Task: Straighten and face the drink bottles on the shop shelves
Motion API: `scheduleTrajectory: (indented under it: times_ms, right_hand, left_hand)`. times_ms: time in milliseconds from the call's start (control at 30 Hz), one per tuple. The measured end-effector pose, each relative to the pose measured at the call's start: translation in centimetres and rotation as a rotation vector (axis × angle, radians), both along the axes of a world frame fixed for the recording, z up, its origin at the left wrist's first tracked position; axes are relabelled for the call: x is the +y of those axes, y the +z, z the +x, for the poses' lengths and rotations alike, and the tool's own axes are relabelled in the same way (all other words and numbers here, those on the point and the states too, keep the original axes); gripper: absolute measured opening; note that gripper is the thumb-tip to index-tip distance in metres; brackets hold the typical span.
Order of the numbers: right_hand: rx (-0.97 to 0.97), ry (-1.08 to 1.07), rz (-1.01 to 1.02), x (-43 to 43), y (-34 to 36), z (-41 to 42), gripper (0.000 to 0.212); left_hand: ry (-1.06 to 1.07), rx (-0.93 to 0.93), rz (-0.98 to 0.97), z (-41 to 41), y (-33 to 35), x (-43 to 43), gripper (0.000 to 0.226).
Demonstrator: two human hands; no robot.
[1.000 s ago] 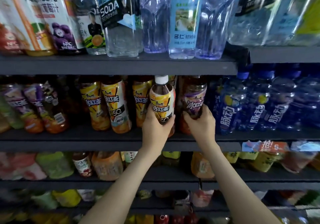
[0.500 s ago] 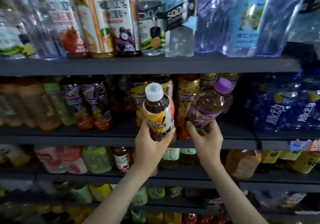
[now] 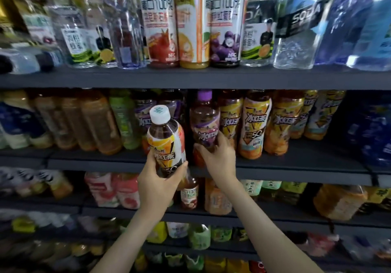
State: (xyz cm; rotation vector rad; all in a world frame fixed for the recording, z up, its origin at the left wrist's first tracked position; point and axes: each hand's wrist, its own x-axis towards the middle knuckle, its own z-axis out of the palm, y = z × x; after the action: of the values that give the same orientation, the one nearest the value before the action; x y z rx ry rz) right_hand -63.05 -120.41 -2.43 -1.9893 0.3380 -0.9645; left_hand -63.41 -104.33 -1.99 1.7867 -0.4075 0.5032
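Upper shelf [image 3: 190, 78] is running across the full width and carrying tall juice bottles [image 3: 193, 29] at centre. Clear soda bottles [image 3: 296, 29] are standing to their right. All are sitting upright with labels facing out.

Middle shelf [image 3: 296, 167] is carrying a row of yellow-labelled tea bottles [image 3: 254, 124] right of centre, upright and shoulder to shoulder. Blue bottles [image 3: 370, 135] are standing at its far right; they are blurred and the labels cannot be read.

White-capped tea bottle [image 3: 167, 145] is hanging off the shelf, in front of the middle shelf's front edge. It is tilting, cap leaning up and to the left, with the yellow label facing the camera.

Purple-capped bottle [image 3: 204, 124] is standing roughly upright in the middle-shelf row, just left of the yellow-labelled bottles. Its base is hiding behind the fingers, so contact with the shelf cannot be confirmed.

Left hand [image 3: 157, 185] is gripping the white-capped bottle from below, fingers wrapping round its lower half.

Right hand [image 3: 220, 156] is gripping the purple-capped bottle low on its body, fingers curling round the label.

White cap [image 3: 159, 115] and purple cap [image 3: 204, 96] are both sitting on their bottles.
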Motion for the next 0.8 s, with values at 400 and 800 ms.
scheduleTrajectory:
  times_ms: [400,800]
  right_hand:
    - [0.175,0.042,0.051,0.3,1.5,0.7,0.068]
    - [0.126,0.172,0.170,-8.2,1.7,-13.5,0.036]
  left_hand:
    - [-0.071,0.060,0.128,1.0,0.0,-0.6,0.059]
    - [-0.360,-0.114,0.263,-5.6,-0.1,-13.7,0.071]
